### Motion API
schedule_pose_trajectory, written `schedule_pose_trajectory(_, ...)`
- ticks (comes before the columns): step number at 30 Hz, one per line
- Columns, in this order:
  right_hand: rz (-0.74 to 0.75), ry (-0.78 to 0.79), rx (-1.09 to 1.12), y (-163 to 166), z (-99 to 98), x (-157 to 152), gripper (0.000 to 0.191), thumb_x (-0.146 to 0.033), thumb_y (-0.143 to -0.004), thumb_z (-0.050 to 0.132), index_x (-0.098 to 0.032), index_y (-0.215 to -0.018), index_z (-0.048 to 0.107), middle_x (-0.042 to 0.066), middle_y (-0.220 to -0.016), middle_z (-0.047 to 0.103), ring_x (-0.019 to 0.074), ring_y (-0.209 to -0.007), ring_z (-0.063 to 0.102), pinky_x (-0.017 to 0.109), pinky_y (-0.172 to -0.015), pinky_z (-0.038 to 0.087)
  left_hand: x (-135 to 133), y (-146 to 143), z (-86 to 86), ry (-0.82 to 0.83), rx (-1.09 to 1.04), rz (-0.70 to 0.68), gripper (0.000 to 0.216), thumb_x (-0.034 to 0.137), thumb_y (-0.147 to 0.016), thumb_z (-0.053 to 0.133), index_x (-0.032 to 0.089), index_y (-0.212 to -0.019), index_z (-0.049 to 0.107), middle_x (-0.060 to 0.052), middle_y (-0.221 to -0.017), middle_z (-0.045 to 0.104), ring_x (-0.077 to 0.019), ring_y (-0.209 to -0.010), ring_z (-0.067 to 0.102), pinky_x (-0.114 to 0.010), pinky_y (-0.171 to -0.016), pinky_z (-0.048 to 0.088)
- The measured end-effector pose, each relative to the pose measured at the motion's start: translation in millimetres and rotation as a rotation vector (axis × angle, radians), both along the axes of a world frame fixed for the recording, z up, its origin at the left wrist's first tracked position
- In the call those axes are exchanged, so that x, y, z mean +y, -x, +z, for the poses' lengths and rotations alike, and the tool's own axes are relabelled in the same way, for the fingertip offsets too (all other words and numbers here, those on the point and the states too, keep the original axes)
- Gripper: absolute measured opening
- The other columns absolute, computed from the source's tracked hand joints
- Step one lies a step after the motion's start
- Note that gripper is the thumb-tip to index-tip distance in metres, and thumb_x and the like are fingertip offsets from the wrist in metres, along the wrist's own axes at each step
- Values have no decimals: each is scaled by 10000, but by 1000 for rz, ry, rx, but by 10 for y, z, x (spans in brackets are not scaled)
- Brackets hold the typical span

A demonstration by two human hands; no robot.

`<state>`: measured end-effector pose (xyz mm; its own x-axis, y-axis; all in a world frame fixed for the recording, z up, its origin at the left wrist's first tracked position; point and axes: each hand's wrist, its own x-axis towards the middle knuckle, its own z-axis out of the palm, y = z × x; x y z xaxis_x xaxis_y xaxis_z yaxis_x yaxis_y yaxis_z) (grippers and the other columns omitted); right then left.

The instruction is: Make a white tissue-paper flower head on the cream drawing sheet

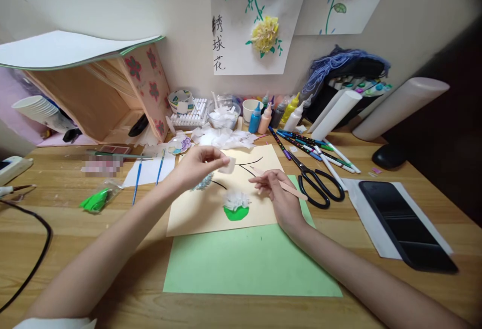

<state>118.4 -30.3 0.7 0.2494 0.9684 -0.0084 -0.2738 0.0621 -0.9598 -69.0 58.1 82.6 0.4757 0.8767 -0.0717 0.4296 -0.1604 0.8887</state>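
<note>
My left hand (199,165) pinches a small white square of tissue paper (228,165) above a cream sheet (196,211) with black drawn stems. On that sheet a white tissue flower (236,200) sits over a green blob (236,213), and a bluish tissue flower (204,182) lies under my left hand. My right hand (276,192) grips a thin wooden stick (291,189), its tip pointing toward the tissue square. The cream sheet lies on a green sheet (248,263).
Black scissors (318,184) lie just right of my right hand, with markers (316,148) behind them. A dark phone (404,228) rests on white paper at right. Paint bottles (276,113), tissue scraps (222,137), paintbrushes (148,174) and a cable (35,256) are around the wooden table.
</note>
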Motion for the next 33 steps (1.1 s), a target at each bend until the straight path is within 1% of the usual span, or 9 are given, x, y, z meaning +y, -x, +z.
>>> schedule_pose_trajectory(3, 54, -41, -77, -13, 29, -16, 198, -359, -769, 673, -203, -821, 562, 46, -960, 706, 144, -815, 629, 278, -761, 482, -250, -148, -126, -17, -9, -13, 266, 416, -752, 635, 151, -741, 656, -8, -677, 628, -97, -584, 483, -221, -545, 355)
schedule_pose_trajectory(7, 126, -26, -89, -37, 32, -27, 264, -306, -661, 763, -200, -743, 535, 18, -810, 684, 163, -793, 640, 298, -747, 502, -412, -276, -272, -73, 41, -51, 231, 391, -778, 623, 168, -738, 671, -4, -696, 655, -99, -575, 474, -227, -542, 349)
schedule_pose_trajectory(12, 170, -64, -132, -69, 31, -94, 281, -281, -668, 756, -196, -716, 492, -5, -737, 633, 133, -708, 603, 271, -691, 483, -580, -286, -346, -135, 91, -10, 157, 343, -798, 611, 204, -772, 681, 17, -704, 662, -105, -586, 477, -232, -553, 351)
schedule_pose_trajectory(15, 198, -111, -241, -92, 47, -161, 218, -286, -730, 702, -192, -711, 505, -11, -712, 603, 117, -666, 558, 244, -641, 444, -753, -238, -409, -141, 91, 15, 116, 312, -809, 603, 220, -791, 672, 27, -731, 667, -103, -593, 487, -230, -554, 356)
schedule_pose_trajectory(17, 151, -136, -278, -119, 57, -187, 222, -346, -815, 597, -188, -679, 522, -14, -650, 570, 111, -616, 525, 237, -595, 412, -881, -209, -461, -153, 106, 22, 89, 288, -810, 606, 224, -793, 665, 28, -737, 665, -106, -607, 497, -230, -560, 362)
schedule_pose_trajectory(19, 103, -136, -264, -159, 61, -185, 364, -436, -893, 428, -183, -667, 560, -17, -553, 516, 105, -530, 473, 236, -524, 367, -995, -196, -510, -191, 127, -3, 70, 265, -812, 605, 225, -800, 662, 26, -736, 658, -112, -634, 510, -232, -574, 371)
schedule_pose_trajectory(22, 142, -55, -249, -223, 61, -152, 614, -551, -913, 240, -170, -568, 576, -23, -418, 412, 87, -391, 343, 240, -408, 255, -1107, -211, -562, -261, 141, -85, 73, 234, -831, 585, 215, -823, 655, 18, -740, 655, -120, -690, 532, -234, -601, 387)
schedule_pose_trajectory(25, 231, 55, -262, -253, 58, -121, 696, -636, -881, 231, -171, -430, 488, -25, -353, 360, 65, -323, 280, 241, -359, 189, -1144, -248, -597, -311, 121, -129, 81, 219, -846, 570, 202, -830, 648, 11, -751, 662, -120, -716, 542, -237, -622, 400)
schedule_pose_trajectory(33, 362, 134, -222, -242, 34, -77, 694, -689, -843, 275, -149, -497, 540, -19, -360, 448, 57, -324, 411, 199, -350, 235, -1134, -265, -624, -307, 76, -115, 73, 209, -833, 594, 225, -858, 660, 19, -750, 676, -115, -685, 534, -228, -603, 419)
